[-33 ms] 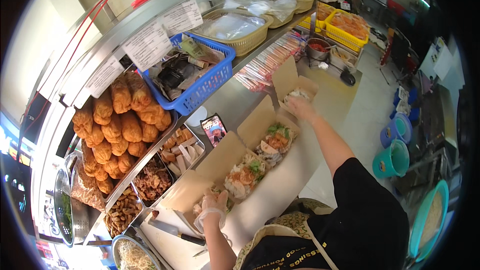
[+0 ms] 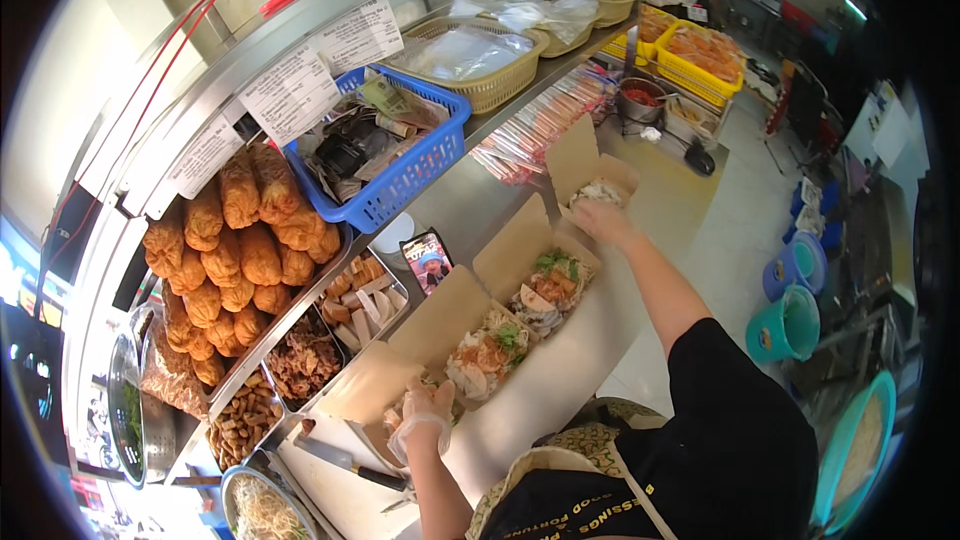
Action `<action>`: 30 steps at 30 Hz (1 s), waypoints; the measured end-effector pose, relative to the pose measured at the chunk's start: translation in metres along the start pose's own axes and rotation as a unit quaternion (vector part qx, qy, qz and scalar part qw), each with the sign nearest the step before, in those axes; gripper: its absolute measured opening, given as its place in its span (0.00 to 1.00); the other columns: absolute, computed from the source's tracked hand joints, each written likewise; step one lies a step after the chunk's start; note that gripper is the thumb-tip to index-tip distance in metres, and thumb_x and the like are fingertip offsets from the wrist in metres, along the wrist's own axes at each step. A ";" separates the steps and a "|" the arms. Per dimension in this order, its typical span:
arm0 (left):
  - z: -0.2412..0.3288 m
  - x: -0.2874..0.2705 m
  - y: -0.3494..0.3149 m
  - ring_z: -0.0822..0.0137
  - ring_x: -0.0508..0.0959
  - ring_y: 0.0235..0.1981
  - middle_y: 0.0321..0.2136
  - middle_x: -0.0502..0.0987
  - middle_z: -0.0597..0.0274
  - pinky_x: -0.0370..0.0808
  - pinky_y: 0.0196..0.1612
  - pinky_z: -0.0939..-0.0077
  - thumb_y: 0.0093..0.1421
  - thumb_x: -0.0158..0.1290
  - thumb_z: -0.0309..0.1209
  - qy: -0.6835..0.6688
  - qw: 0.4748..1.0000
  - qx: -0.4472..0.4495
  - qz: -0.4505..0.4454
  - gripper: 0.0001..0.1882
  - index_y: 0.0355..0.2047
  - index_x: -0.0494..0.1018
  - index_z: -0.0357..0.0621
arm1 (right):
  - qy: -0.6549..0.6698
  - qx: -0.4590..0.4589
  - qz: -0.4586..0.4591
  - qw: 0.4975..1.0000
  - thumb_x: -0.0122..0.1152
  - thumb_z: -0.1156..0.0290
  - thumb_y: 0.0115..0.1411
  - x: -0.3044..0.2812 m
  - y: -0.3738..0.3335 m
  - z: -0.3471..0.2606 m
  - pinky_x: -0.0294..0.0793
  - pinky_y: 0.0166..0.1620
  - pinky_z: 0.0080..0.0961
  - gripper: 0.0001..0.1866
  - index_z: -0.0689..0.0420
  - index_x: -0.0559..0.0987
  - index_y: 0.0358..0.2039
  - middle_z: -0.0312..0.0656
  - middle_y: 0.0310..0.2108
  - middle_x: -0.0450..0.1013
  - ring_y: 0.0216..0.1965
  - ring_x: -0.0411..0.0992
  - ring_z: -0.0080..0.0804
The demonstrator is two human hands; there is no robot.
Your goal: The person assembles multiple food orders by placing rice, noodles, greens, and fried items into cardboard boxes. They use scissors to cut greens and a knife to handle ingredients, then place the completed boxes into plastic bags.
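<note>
My left hand [image 2: 425,412], in a clear plastic glove, rests over the nearest cardboard box [image 2: 345,390], its fingers apart against the food inside. What lies under its palm is hidden. My right hand [image 2: 600,220], at the end of a bare forearm, reaches to the farthest cardboard box [image 2: 573,162], beside white food [image 2: 600,192]; its fingertips are hidden. Between my hands stand two more open-lidded boxes. One holds white food with orange topping and greens [image 2: 488,352]; the other has a similar filling with greens [image 2: 550,288].
A knife [image 2: 350,463] lies by my left hand. Trays of fried pieces [image 2: 245,420] and a pile of fried dough sticks [image 2: 235,255] stand left. A phone [image 2: 428,262] sits behind the boxes. Above are a blue basket [image 2: 400,185] and a beige basket [image 2: 490,90].
My right hand has shifted very slightly at the farthest box. My left hand stays at the nearest box. The whole view has moved a little.
</note>
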State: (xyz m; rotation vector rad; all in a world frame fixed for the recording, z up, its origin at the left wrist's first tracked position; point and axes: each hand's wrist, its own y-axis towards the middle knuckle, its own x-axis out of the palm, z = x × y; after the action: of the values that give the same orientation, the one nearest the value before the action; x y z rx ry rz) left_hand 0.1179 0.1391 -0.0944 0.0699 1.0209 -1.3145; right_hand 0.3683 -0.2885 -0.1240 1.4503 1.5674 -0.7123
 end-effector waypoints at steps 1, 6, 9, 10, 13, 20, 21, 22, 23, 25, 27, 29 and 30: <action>0.004 0.008 0.004 0.55 0.80 0.37 0.39 0.79 0.47 0.76 0.39 0.64 0.57 0.58 0.42 -0.003 1.000 -0.016 0.003 0.34 0.59 0.61 0.38 | -0.008 -0.024 -0.020 0.999 0.54 0.63 0.64 0.001 -0.003 0.008 0.73 0.48 0.44 0.14 0.60 0.77 0.43 0.51 0.40 0.76 0.43 0.74 0.54; 0.013 0.036 0.016 0.40 0.78 0.44 0.42 0.77 0.36 0.75 0.46 0.53 0.56 0.54 0.38 0.170 0.976 0.019 0.139 0.34 0.60 0.59 0.39 | -0.064 -0.070 -0.032 0.995 0.59 0.67 0.60 -0.012 -0.057 0.031 0.74 0.43 0.44 0.12 0.58 0.77 0.41 0.50 0.37 0.76 0.40 0.74 0.53; 0.014 0.046 0.017 0.38 0.76 0.48 0.46 0.75 0.31 0.73 0.51 0.50 0.56 0.50 0.35 0.141 0.981 -0.051 0.121 0.37 0.65 0.55 0.38 | -0.054 -0.102 -0.043 0.992 0.59 0.70 0.57 -0.032 -0.107 0.038 0.76 0.40 0.43 0.11 0.55 0.77 0.41 0.48 0.36 0.76 0.38 0.75 0.49; 0.015 0.049 0.017 0.38 0.76 0.48 0.45 0.76 0.31 0.73 0.51 0.50 0.56 0.50 0.35 0.143 0.980 -0.045 0.134 0.37 0.66 0.54 0.38 | -0.056 -0.115 -0.034 0.991 0.59 0.71 0.56 -0.037 -0.123 0.038 0.76 0.39 0.42 0.11 0.54 0.78 0.41 0.47 0.34 0.75 0.37 0.76 0.48; 0.015 0.055 0.010 0.38 0.76 0.46 0.45 0.76 0.32 0.73 0.50 0.50 0.55 0.49 0.32 0.146 0.974 -0.028 0.169 0.39 0.67 0.52 0.38 | -0.079 -0.117 -0.103 0.985 0.58 0.71 0.56 -0.046 -0.162 0.034 0.77 0.36 0.40 0.13 0.50 0.78 0.43 0.44 0.31 0.73 0.36 0.75 0.46; 0.024 0.056 0.011 0.41 0.73 0.53 0.53 0.72 0.36 0.71 0.55 0.55 0.53 0.51 0.33 0.120 0.979 -0.002 0.166 0.43 0.69 0.50 0.37 | 0.011 -0.149 -0.234 0.961 0.55 0.68 0.59 -0.038 -0.197 -0.003 0.77 0.35 0.41 0.11 0.47 0.76 0.44 0.43 0.34 0.72 0.36 0.75 0.46; 0.028 0.057 0.014 0.42 0.72 0.55 0.54 0.71 0.37 0.69 0.57 0.56 0.54 0.51 0.34 0.125 0.981 -0.052 0.137 0.42 0.68 0.52 0.37 | 0.024 -0.173 -0.240 0.955 0.55 0.68 0.60 -0.035 -0.197 -0.010 0.77 0.36 0.42 0.11 0.48 0.76 0.44 0.44 0.35 0.72 0.36 0.75 0.47; 0.033 0.059 0.016 0.43 0.71 0.56 0.55 0.71 0.37 0.68 0.59 0.57 0.54 0.52 0.35 0.107 0.983 -0.060 0.133 0.42 0.68 0.53 0.37 | 0.029 -0.188 -0.262 0.946 0.54 0.68 0.60 -0.031 -0.195 -0.016 0.77 0.36 0.43 0.11 0.49 0.75 0.44 0.45 0.35 0.72 0.36 0.75 0.49; 0.038 0.062 0.017 0.44 0.70 0.58 0.56 0.70 0.38 0.66 0.61 0.59 0.54 0.53 0.36 0.082 0.986 -0.067 0.126 0.41 0.67 0.55 0.37 | 0.031 -0.203 -0.289 0.935 0.54 0.68 0.60 -0.028 -0.194 -0.023 0.77 0.37 0.44 0.11 0.49 0.75 0.44 0.46 0.36 0.72 0.37 0.75 0.50; 0.052 0.071 0.021 0.44 0.72 0.55 0.53 0.73 0.40 0.69 0.58 0.56 0.56 0.50 0.35 0.081 0.984 -0.027 0.153 0.33 0.63 0.63 0.39 | 0.049 -0.198 -0.322 0.924 0.53 0.68 0.60 -0.022 -0.189 -0.035 0.76 0.37 0.46 0.11 0.51 0.73 0.44 0.47 0.37 0.73 0.35 0.75 0.52; 0.066 0.078 0.025 0.43 0.75 0.50 0.48 0.77 0.42 0.71 0.54 0.53 0.56 0.48 0.32 0.076 0.979 0.051 0.182 0.29 0.60 0.66 0.38 | 0.063 -0.208 -0.335 0.917 0.53 0.68 0.61 -0.017 -0.186 -0.046 0.76 0.37 0.48 0.11 0.52 0.72 0.44 0.49 0.38 0.73 0.34 0.75 0.54; 0.082 0.089 0.035 0.42 0.77 0.47 0.45 0.78 0.43 0.73 0.51 0.51 0.57 0.47 0.31 0.047 0.973 0.083 0.212 0.24 0.54 0.69 0.38 | 0.070 -0.217 -0.339 0.913 0.52 0.68 0.61 -0.012 -0.183 -0.058 0.75 0.36 0.49 0.10 0.53 0.71 0.43 0.49 0.38 0.74 0.33 0.75 0.55; 0.090 0.095 0.042 0.43 0.77 0.46 0.45 0.78 0.42 0.73 0.50 0.52 0.57 0.47 0.31 0.057 0.978 0.053 0.195 0.23 0.52 0.70 0.38 | 0.060 -0.218 -0.340 0.913 0.52 0.68 0.61 -0.009 -0.182 -0.064 0.75 0.36 0.50 0.10 0.53 0.71 0.43 0.50 0.38 0.73 0.33 0.75 0.56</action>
State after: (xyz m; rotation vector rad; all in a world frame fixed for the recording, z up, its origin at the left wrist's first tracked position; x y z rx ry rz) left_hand 0.1951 0.0290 -0.1233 0.4109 0.9743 -1.0105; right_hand 0.1767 -0.2665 -0.1123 0.6114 2.1900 -0.5988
